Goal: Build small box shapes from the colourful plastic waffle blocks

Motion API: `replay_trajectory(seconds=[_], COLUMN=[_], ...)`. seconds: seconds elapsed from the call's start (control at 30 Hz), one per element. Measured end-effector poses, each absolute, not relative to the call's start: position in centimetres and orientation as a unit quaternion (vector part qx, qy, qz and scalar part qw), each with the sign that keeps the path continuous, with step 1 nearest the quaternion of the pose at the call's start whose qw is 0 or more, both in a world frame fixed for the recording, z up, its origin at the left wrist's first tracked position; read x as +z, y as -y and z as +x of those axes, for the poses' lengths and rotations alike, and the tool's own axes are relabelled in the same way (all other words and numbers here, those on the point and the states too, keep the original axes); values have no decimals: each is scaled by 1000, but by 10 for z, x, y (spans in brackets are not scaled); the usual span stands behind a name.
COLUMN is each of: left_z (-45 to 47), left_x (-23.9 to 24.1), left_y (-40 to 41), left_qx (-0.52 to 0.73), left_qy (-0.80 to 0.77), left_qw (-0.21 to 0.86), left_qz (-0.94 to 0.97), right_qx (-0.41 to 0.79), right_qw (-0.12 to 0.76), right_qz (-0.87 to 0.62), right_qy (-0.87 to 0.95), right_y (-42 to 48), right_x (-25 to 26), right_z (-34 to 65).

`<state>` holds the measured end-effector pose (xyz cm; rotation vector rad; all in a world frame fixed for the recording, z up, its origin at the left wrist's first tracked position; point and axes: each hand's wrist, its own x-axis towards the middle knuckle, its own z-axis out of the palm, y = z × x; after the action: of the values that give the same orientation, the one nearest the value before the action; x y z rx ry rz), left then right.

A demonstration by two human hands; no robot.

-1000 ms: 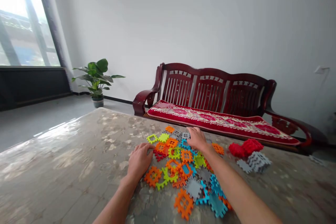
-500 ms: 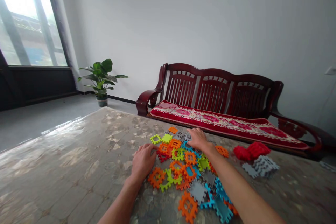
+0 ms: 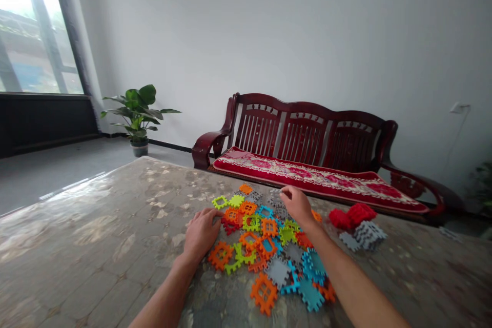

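A spread of toothed plastic interlocking tiles lies on the table between my forearms. Beside its left edge rests my left hand (image 3: 202,229), open and palm down, fingers stretched toward the red tile (image 3: 230,226) and an orange window-shaped tile (image 3: 232,215). At the far side of the spread, my right hand (image 3: 297,204) is closed in a pinch above the grey tiles (image 3: 282,210); what sits between its fingertips is too small to make out. Nearer to me lie a blue tile (image 3: 310,294), a plain grey tile (image 3: 277,271) and an orange window tile (image 3: 264,293).
Right of my right arm stand a stack of grey tiles (image 3: 369,236) and a red bundle of tiles (image 3: 352,215). A patterned cloth (image 3: 115,246) covers the table (image 3: 146,184). Beyond it are a wooden bench (image 3: 300,128) and a potted plant (image 3: 138,118).
My right hand has drawn its fingers together and lifted slightly over the grey tiles, uncovering a blue tile. The left hand stays by the spread. The camera view has turned a little right.
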<state>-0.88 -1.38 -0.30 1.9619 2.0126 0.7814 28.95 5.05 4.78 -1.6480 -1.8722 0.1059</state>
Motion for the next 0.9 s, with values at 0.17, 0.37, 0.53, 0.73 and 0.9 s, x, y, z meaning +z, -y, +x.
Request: replay_trajectory(seconds=[0.17, 0.37, 0.53, 0.73, 0.9], left_z=[-8, -9, -13, -15, -15], left_x=[1, -2, -5, -9, -9], left_y=[15, 12, 9, 5, 5], left_qx=[258, 244, 238, 229, 230], left_qy=[-689, -687, -687, -688, -692], left_qw=[111, 103, 97, 93, 84], left_qz=[668, 677, 680, 682, 679], right_qx=[152, 178, 108, 101, 134], right_qw=[482, 538, 487, 402, 333], right_qz=[-644, -684, -719, -727, -728], right_qy=[574, 459, 484, 548, 585], right_y=[-5, 60, 81, 79, 81], right_x=[33, -5, -23, -24, -25], right_z=[353, 426, 445, 443, 444])
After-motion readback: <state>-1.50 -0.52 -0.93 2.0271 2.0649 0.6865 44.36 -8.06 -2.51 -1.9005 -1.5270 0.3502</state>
